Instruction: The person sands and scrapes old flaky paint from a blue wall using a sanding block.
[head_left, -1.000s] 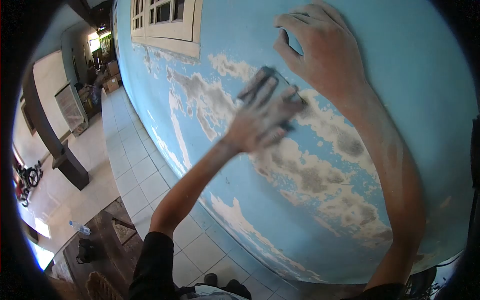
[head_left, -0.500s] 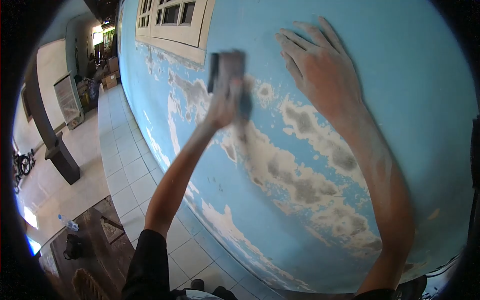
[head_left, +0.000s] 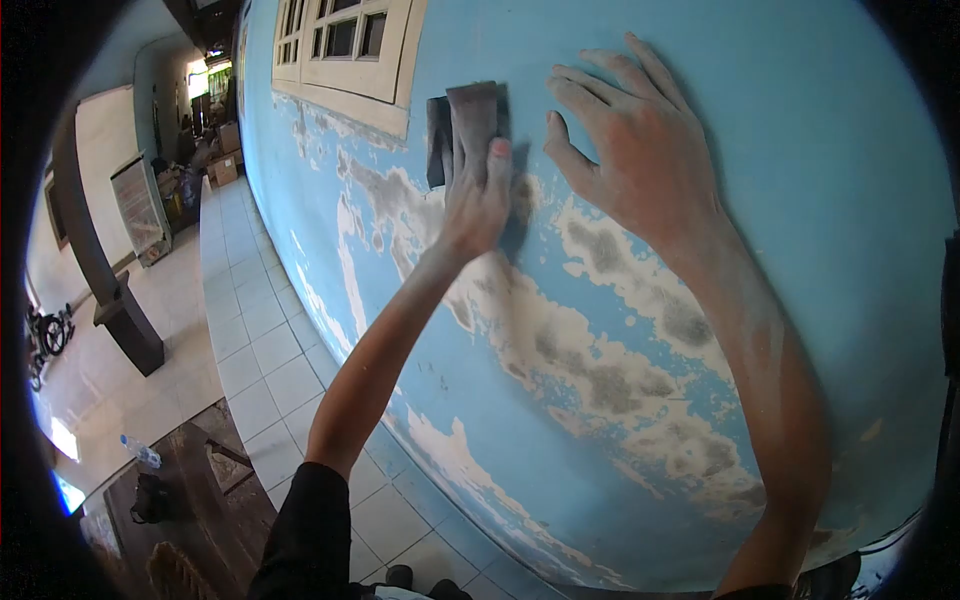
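My left hand [head_left: 474,205] presses a folded dark grey sheet of sandpaper [head_left: 473,108] against the blue wall [head_left: 480,40], just right of the window's lower corner. The fingers lie along the sheet, and part of it shows beyond their tips. Dust covers both hands. Higher up and to the right, my right hand [head_left: 640,150] rests on the wall with fingers spread, holding nothing. Between and below the hands, the paint is worn into white and grey patches [head_left: 600,370].
A cream window frame [head_left: 395,85] is set in the wall at upper left. Pale floor tiles [head_left: 290,385] run along the wall's foot. A dark wooden table [head_left: 200,500] stands lower left with a plastic bottle [head_left: 140,450] nearby. Further off are a dark post [head_left: 130,325] and cardboard boxes [head_left: 222,172].
My left hand has moved slightly right with the sandpaper, and its blur is gone. My right hand stays on the wall, its thumb a little further out.
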